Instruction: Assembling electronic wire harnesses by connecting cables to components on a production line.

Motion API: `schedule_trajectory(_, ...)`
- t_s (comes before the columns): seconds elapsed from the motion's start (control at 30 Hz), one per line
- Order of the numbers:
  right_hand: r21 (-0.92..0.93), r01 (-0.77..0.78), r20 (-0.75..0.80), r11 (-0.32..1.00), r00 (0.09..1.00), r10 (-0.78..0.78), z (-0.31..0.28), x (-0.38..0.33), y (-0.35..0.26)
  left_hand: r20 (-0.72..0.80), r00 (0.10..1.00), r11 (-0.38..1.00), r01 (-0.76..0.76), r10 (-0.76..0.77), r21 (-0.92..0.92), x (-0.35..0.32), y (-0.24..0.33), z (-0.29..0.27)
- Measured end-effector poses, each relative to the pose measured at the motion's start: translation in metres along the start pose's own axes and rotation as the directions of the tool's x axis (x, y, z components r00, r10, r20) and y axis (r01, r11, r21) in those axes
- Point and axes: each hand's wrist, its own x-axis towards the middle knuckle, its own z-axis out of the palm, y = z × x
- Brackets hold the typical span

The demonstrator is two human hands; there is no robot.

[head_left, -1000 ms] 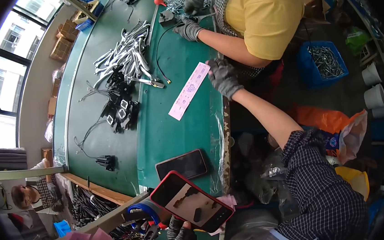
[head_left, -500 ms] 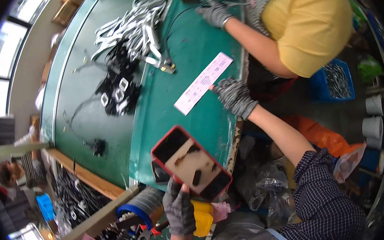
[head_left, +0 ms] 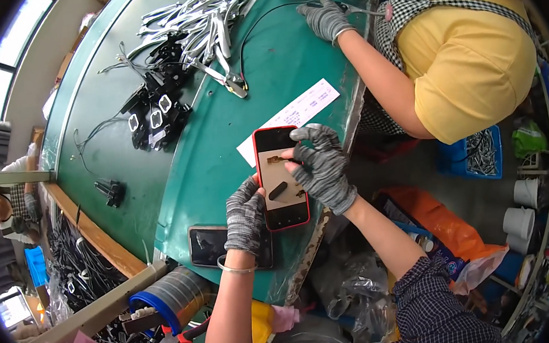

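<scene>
Since the earlier frame, the right hand (head_left: pixel 322 169) had moved from the paper slip (head_left: pixel 311 105) to the red-cased smartphone (head_left: pixel 283 218); bent fingers slightly parted, contact unclear. Left hand's (head_left: pixel 244 217) fingers pinched it above the worktop (head_left: pixel 218 140). Photo (head_left: pixel 283 178) was displayed; remainder undeterminable.

- I log the right hand (head_left: pixel 325 173) away from the paper strip (head_left: pixel 311 106); its bare fingertips are now at the screen of the red-cased phone (head_left: pixel 282 203), contact unclear.
- That phone, slanted in both earlier views, now stands nearly straight in my view and overlaps the strip's lower part.
- The left hand (head_left: pixel 246 216) now grips the phone's left edge, and I see its bracelet (head_left: pixel 237 270).
- The dark phone (head_left: pixel 208 244), mostly covered half a second ago, shows again behind the left wrist.
</scene>
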Motion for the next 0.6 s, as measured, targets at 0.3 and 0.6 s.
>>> schedule_trajectory(0.3,-0.093,0.061,0.042,0.994,0.997,-0.057,0.011,0.009,0.001,0.009,1.0,0.998,0.009,-0.009,0.056,0.008,0.002,0.003)
schedule_trajectory(0.6,-0.119,0.075,0.064,0.99,0.996,-0.068,0.016,0.01,0.002,-0.003,0.999,0.998,0.041,-0.041,0.052,0.011,0.0,-0.001)
